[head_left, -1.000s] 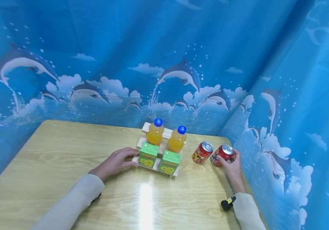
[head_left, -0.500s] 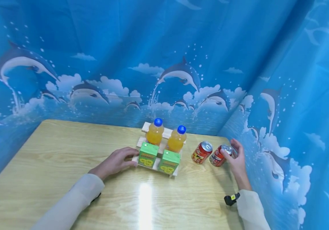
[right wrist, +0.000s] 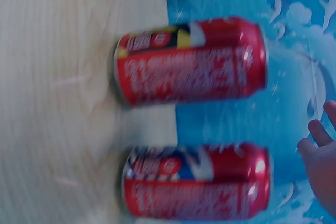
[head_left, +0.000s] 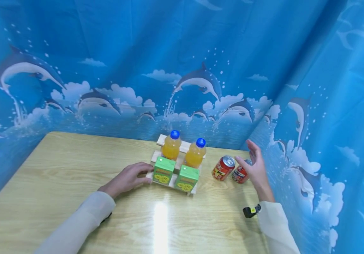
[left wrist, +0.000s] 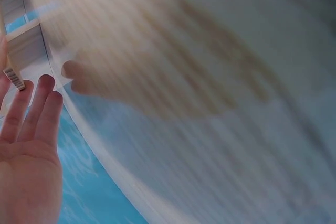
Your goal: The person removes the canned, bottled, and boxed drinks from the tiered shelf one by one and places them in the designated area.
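A small wooden stepped rack point(head_left: 177, 164) bears two orange drink bottles point(head_left: 170, 146) with blue caps and two green juice boxes point(head_left: 163, 171). My left hand point(head_left: 130, 179) holds the rack's left end, thumb at the front plank and fingers farther back. In the left wrist view a plank end point(left wrist: 14, 78) lies between the thumb side and the fingers. Right of the rack two red soda cans point(head_left: 223, 168) stand upright, side by side. My right hand point(head_left: 257, 170) hovers over the right-hand can point(head_left: 239, 174), partly covering it, thumb and fingers spread, holding nothing.
The wood-grain table point(head_left: 83, 158) ends just behind the rack. A blue dolphin-print curtain point(head_left: 131, 70) hangs along the back and right sides, close to the right hand. A black wrist camera point(head_left: 251, 211) sits on the right wrist.
My right hand has let go of the right-hand can, first drawing back to the right, then moving up and left above it. The left hand, rack and drinks stay put.
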### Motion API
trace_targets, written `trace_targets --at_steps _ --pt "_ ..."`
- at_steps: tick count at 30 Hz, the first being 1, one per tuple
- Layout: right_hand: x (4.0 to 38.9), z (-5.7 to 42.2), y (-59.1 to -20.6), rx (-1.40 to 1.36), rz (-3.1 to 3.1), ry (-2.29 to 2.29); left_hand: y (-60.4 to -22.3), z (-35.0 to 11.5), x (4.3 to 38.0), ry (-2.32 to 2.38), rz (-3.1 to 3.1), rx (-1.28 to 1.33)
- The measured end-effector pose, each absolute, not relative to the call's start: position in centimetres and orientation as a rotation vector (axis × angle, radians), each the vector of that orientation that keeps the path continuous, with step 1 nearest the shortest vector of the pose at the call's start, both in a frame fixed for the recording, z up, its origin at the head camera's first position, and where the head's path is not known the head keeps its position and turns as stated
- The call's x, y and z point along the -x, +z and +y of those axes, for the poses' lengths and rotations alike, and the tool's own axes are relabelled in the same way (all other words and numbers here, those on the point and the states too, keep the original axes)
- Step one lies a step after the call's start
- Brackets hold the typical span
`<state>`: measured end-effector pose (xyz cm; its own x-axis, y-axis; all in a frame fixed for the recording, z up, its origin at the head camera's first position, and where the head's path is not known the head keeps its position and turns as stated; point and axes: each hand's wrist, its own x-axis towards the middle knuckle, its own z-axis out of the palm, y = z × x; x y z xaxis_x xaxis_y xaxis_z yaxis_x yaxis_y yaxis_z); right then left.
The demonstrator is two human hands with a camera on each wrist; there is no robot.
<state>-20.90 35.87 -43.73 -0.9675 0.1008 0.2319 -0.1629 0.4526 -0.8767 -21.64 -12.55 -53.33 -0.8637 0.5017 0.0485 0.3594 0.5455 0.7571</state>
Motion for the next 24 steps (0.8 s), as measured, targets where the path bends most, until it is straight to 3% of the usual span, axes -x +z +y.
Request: trace_targets --at_steps 24 --pt "22.7 26.6 -42.9 -0.663 -2.405 1.902 -53.3 -12.6 21.7 1.208 2.609 -0.743"
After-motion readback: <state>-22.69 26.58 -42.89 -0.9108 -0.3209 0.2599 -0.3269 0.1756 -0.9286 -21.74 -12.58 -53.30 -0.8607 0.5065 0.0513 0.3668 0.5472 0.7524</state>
